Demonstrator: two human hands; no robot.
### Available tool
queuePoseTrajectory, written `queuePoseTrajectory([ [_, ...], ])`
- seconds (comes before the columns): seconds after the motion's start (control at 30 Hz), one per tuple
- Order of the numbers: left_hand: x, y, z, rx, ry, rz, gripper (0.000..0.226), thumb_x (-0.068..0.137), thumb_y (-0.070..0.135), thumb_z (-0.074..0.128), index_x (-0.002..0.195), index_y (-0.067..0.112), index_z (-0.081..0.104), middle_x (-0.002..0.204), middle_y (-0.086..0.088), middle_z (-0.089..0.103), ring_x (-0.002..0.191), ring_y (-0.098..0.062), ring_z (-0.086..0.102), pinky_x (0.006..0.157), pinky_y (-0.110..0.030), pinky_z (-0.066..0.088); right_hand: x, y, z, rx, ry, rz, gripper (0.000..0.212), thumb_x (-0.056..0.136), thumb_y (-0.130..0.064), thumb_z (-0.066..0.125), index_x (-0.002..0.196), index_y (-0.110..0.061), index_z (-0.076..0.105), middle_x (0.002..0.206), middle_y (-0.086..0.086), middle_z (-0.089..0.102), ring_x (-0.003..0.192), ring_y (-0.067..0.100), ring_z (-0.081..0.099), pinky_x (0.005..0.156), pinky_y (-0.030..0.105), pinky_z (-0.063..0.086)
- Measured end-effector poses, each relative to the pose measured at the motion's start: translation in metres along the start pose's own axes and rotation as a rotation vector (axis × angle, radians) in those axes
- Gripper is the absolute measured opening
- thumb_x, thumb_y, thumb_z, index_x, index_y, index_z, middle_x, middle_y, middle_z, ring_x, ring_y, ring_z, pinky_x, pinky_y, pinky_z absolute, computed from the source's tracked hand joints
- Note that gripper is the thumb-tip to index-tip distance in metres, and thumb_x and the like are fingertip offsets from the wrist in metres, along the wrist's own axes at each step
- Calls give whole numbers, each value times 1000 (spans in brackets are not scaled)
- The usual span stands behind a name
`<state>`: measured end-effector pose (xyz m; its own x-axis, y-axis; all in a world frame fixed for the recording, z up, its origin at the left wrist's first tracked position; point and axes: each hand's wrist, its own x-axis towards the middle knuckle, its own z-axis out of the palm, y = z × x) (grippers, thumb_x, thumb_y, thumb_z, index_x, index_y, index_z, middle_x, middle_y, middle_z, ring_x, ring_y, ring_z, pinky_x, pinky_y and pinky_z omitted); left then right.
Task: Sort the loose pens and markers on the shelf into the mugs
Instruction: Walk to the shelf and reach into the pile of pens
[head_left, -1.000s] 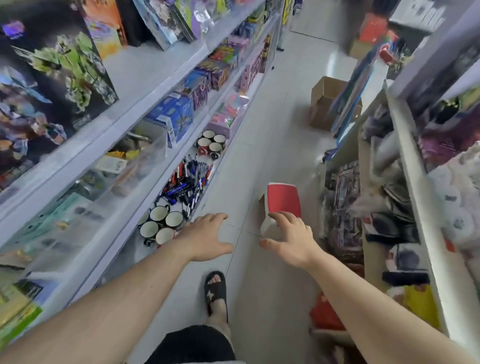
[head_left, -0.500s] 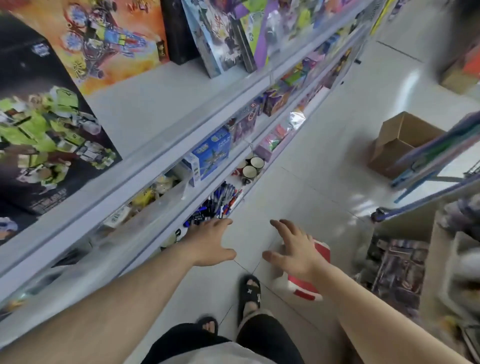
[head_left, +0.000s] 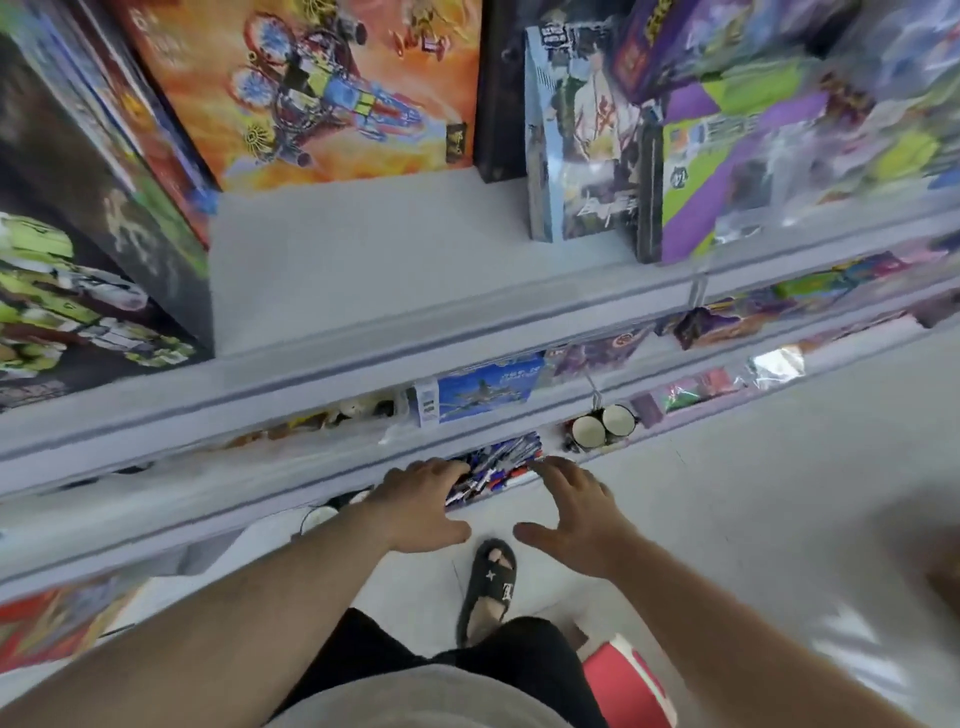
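A heap of loose pens and markers (head_left: 498, 465), blue, red and black, lies on the lowest shelf, mostly hidden under the shelf edge above. Two white mugs with dark rims (head_left: 602, 426) stand to its right on the same shelf. More white mugs (head_left: 318, 517) peek out to its left, partly hidden by my left forearm. My left hand (head_left: 423, 501) reaches in front of the heap's left end with relaxed fingers and holds nothing. My right hand (head_left: 574, 512) hovers with spread fingers in front of the heap's right end, also holding nothing.
Toy boxes (head_left: 322, 88) fill the upper shelves, and a blue box (head_left: 483, 387) sits on the shelf above the pens. The protruding shelf edges (head_left: 363, 364) overhang the lowest shelf. A red and white stool (head_left: 628, 680) stands on the floor by my sandalled foot (head_left: 491, 587).
My view has turned to face the shelves and moved closer. Both hands have moved forward to the pen heap. The red stool has dropped behind me to the lower right.
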<state>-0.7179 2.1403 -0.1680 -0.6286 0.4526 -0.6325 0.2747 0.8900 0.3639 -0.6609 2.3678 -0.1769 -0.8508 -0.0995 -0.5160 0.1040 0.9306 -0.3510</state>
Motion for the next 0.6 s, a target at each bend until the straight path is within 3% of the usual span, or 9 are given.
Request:
queuePoseTrajectory([
  [0.23, 10, 19, 18, -46, 109, -20, 82, 84, 51, 60, 153, 27, 22, 156, -1, 32, 138, -24, 35, 108, -36, 32, -4, 26, -8, -87, -56, -107, 88, 82, -66, 55, 154, -35, 14, 161, -3, 15, 146, 23, 18, 118, 44, 16],
  [0.43, 20, 20, 62, -109, 141, -60, 81, 86, 53, 58, 153, 26, 21, 155, -3, 32, 139, -26, 33, 111, -42, 29, 0, 45, 6, -194, -109, -162, 87, 82, -62, 57, 153, -34, 17, 159, -7, 17, 144, 22, 21, 116, 41, 17],
  [0.6, 31, 24, 106, -186, 187, -127, 74, 78, 53, 57, 143, 25, 35, 142, 1, 46, 129, -21, 42, 107, -42, 33, 20, 71, 17, -255, -216, -243, 85, 84, -64, 53, 154, -34, 16, 160, -8, 15, 146, 20, 17, 117, 40, 15],
])
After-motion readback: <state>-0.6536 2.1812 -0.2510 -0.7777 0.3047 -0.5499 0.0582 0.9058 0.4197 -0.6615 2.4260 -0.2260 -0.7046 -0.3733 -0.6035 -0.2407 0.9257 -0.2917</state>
